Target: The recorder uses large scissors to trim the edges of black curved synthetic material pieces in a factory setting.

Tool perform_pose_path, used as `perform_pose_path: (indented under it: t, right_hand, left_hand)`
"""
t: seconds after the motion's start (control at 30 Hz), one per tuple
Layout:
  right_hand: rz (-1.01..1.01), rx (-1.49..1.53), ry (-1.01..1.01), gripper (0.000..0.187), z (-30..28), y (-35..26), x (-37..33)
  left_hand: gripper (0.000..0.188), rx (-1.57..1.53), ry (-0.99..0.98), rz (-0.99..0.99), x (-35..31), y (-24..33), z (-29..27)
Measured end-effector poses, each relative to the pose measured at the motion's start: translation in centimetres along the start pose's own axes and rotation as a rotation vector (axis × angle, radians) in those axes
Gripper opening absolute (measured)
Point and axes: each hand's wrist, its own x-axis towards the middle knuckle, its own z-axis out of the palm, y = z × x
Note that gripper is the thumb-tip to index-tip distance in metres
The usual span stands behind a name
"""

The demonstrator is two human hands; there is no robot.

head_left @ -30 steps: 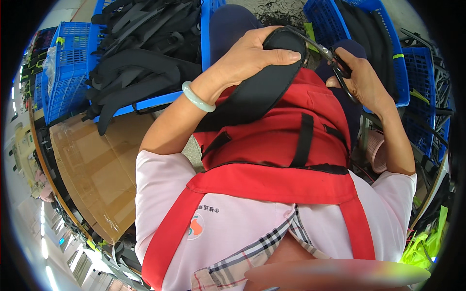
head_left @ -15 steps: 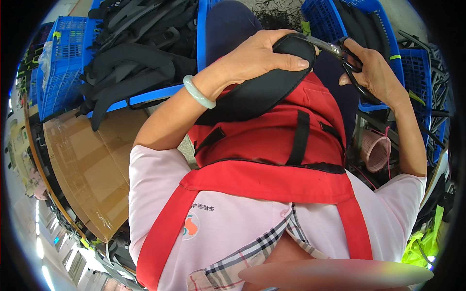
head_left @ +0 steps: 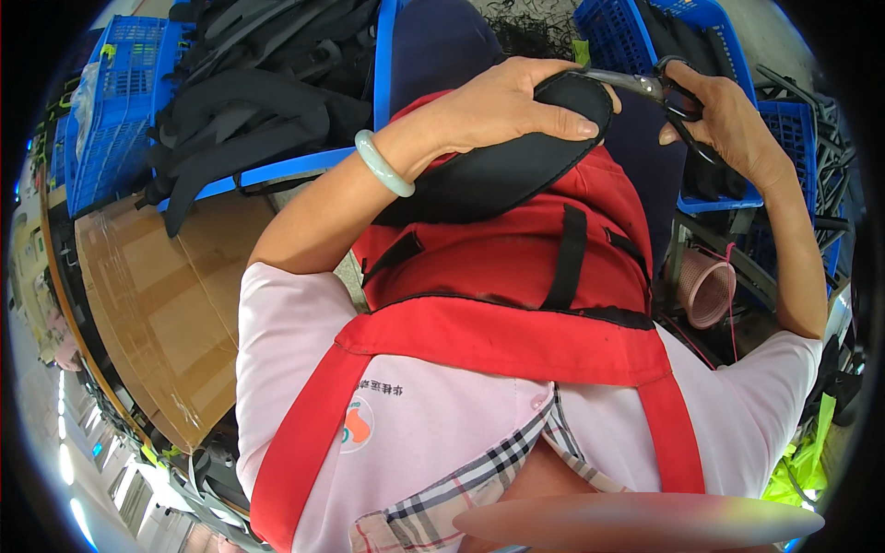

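My left hand (head_left: 516, 106) grips the rounded end of a black padded fabric piece (head_left: 470, 189), thumb on top and the other fingers mostly hidden behind it. The rest of the piece droops over my lap, across the red apron (head_left: 442, 263). In my right hand (head_left: 737, 124) is a pair of scissors (head_left: 645, 85) with black handles, my fingers through the loops. Its metal blades point left and meet the far edge of the black piece, beside my left fingertips. Whether the blades are parted is hard to make out.
At the far left, a blue crate (head_left: 383, 64) is heaped with black fabric pieces (head_left: 249, 111). Another blue crate (head_left: 742, 55) stands beyond my right hand. A cardboard box (head_left: 166, 304) lies left of me, and a pink mesh basket (head_left: 705, 288) sits below my right forearm.
Both hands have shifted slightly right, with the black fabric piece and the scissors. The blades still lie at the piece's far edge.
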Motion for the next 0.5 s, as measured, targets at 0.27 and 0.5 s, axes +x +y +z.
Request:
perform_pose_path:
  t: [0.27,0.5]
  right_hand:
    - [-0.105,-0.212,0.039,0.062,-1.1,1.2,0.7]
    - [-0.21,-0.375,0.08,0.065,-2.1,-0.5,1.7]
  left_hand:
    - [0.038,0.089,-0.027,0.017,0.1,0.1,0.3]
    - [0.034,0.06,0.008,0.044,0.3,-1.0,0.6]
